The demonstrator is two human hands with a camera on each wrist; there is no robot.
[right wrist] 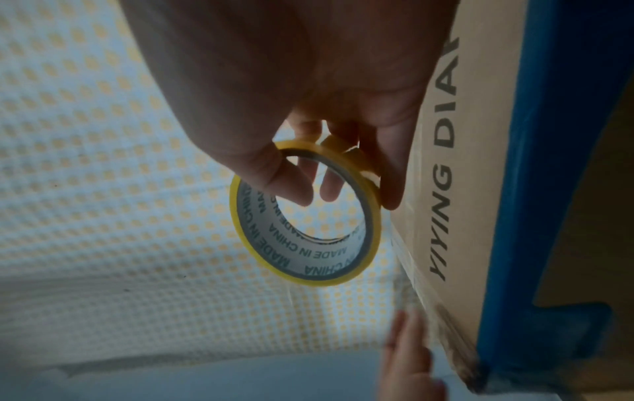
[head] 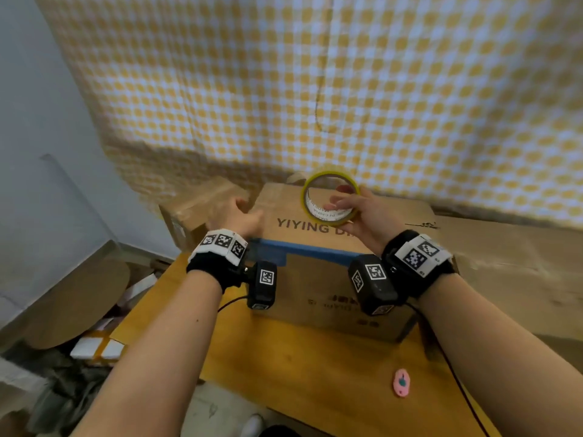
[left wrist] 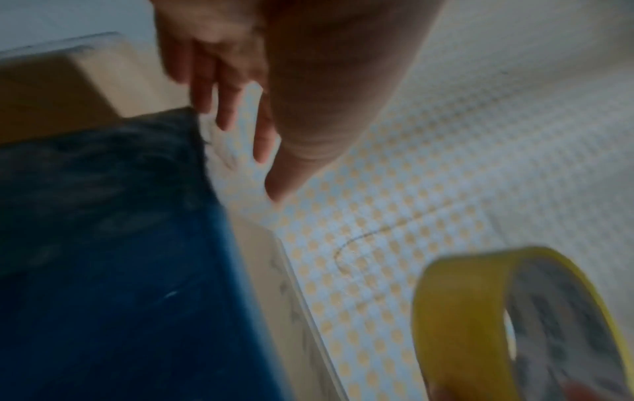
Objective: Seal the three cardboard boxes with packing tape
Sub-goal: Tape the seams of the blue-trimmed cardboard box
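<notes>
While a yellow checked curtain [head: 410, 89] hangs close behind, a wooden table [head: 315, 367] carries a large cardboard box [head: 315, 279] with a blue strip along its near top edge. At 10 o'clock from it, a smaller box [head: 195, 203] sits just beside. Bare table lies toward 6 o'clock, with a small pink object [head: 401, 382] on it. Above the big box's far edge, the right hand [head: 362, 216] grips a yellow tape roll [head: 329, 197], fingers through its core. At 9 o'clock, the left hand [head: 236, 216] rests relaxed, fingers straight, at the box's left edge.
</notes>
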